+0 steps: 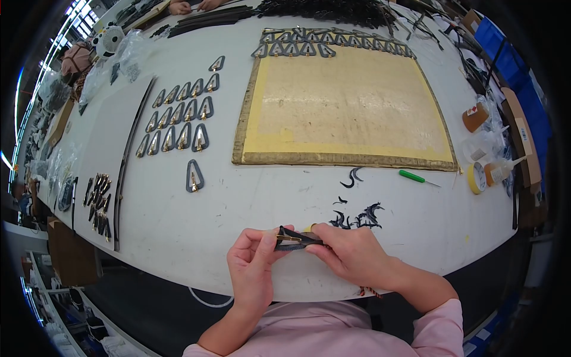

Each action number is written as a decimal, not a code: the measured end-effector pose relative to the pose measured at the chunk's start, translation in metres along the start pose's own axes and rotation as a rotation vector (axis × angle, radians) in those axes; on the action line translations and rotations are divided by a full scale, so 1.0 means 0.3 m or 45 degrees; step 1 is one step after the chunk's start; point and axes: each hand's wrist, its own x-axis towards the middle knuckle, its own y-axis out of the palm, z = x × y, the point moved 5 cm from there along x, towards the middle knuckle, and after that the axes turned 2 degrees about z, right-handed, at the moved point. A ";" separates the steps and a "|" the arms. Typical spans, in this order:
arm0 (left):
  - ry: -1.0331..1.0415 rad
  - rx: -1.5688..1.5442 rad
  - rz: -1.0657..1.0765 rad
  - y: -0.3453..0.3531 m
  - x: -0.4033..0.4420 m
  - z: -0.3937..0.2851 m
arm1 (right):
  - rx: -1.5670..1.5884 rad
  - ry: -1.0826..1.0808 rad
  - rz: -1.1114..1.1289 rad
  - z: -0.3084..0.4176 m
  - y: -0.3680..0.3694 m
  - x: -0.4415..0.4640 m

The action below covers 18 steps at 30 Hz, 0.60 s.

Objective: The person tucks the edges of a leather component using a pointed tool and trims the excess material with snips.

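Note:
Close to the table's front edge, my left hand [253, 262] pinches one end of a dark triangular hair clip [289, 239] with gold-coloured metal inside. My right hand [360, 253] grips the clip's other end with thumb and fingers, which partly hide it. A bit of yellow shows by the right fingertips; what it is I cannot tell. Black curved scraps [357, 219] lie just beyond my right hand. A single finished-looking grey triangular hair clip [194, 177] rests on the table to the left, below several rows of similar clips [184, 110].
A yellow-edged board [345, 113] has more clips along its far edge. Right of it lie a green-handled pick [411, 176], a tape roll [476, 178] and amber bottles [474, 117]. Small gold-and-black pieces [98, 199] sit far left. Another person's hands [193, 6] appear at the far edge.

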 end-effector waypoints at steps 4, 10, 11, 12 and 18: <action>-0.001 0.000 -0.003 0.001 -0.001 -0.001 | -0.046 -0.004 -0.021 0.002 0.001 0.000; -0.014 -0.011 -0.005 0.003 -0.002 0.000 | -0.082 -0.011 -0.040 0.010 -0.006 -0.002; -0.021 -0.019 -0.006 0.004 -0.002 0.001 | -0.083 -0.013 -0.037 0.011 -0.005 -0.002; -0.026 -0.026 -0.007 0.004 -0.003 0.001 | -0.083 -0.015 -0.041 0.011 -0.005 -0.002; -0.031 -0.055 -0.022 -0.001 -0.001 0.005 | -0.088 -0.005 -0.029 0.006 -0.001 -0.001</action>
